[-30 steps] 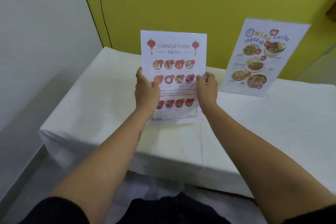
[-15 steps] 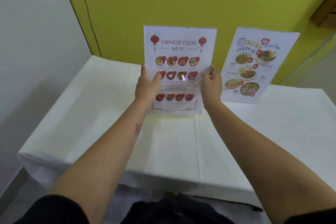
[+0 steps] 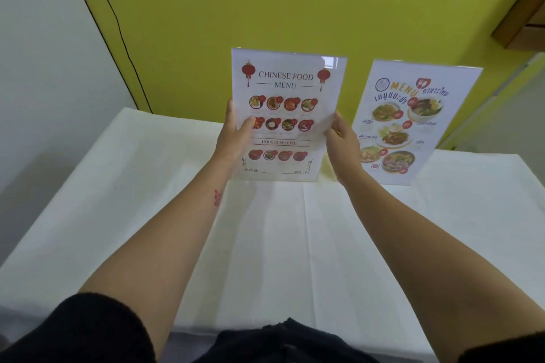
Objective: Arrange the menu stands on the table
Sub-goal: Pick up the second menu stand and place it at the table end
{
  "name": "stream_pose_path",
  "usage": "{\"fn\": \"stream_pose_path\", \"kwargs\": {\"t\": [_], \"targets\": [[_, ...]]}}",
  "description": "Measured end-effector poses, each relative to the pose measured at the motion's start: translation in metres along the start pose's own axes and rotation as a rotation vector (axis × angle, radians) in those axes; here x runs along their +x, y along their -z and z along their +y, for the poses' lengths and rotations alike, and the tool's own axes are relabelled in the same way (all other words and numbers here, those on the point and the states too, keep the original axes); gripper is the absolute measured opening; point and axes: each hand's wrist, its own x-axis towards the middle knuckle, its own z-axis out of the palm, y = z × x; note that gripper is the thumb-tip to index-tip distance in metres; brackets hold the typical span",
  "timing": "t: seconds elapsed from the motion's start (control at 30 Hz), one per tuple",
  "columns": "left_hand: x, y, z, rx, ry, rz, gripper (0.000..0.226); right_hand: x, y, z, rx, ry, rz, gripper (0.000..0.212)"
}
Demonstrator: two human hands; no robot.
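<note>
A clear acrylic stand with a Chinese food menu (image 3: 287, 88) stands upright toward the back of the white-clothed table (image 3: 147, 200), its lower edge at the cloth. My left hand (image 3: 236, 134) grips its left edge, thumb across the front. My right hand (image 3: 343, 146) grips its right edge. Just to the right, a second menu stand with a Thai food sheet (image 3: 413, 124) stands on the table, leaning back toward the wall, untouched.
A yellow-green wall (image 3: 295, 3) rises right behind the table, with a black cable (image 3: 118, 32) running down its left part. A white wall (image 3: 44, 82) borders the left side. A wooden shelf corner (image 3: 522, 23) juts out at upper right.
Both hands have carried the Chinese menu stand farther back, next to the Thai menu stand, and set its base down at the cloth. The view has moved closer to the table.
</note>
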Motion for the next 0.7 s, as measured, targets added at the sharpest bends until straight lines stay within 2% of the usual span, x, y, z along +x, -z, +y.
{"fn": "stream_pose_path", "kwargs": {"t": [0.23,0.4,0.57,0.7], "targets": [[-0.001,-0.003,-0.018,0.041,0.019,0.027,0.080,-0.006,-0.009,0.021,-0.096,0.057,-0.040,0.060],[-0.015,-0.008,-0.044,0.047,0.046,-0.023,0.066,-0.014,-0.014,0.039,-0.156,0.033,-0.139,0.072],[-0.007,-0.010,-0.038,-0.018,0.057,-0.045,0.060,-0.004,-0.015,0.040,-0.115,0.007,-0.139,0.058],[0.004,-0.010,-0.028,-0.030,0.047,-0.089,0.057,0.005,-0.014,0.039,-0.104,0.005,-0.125,0.060]]}}
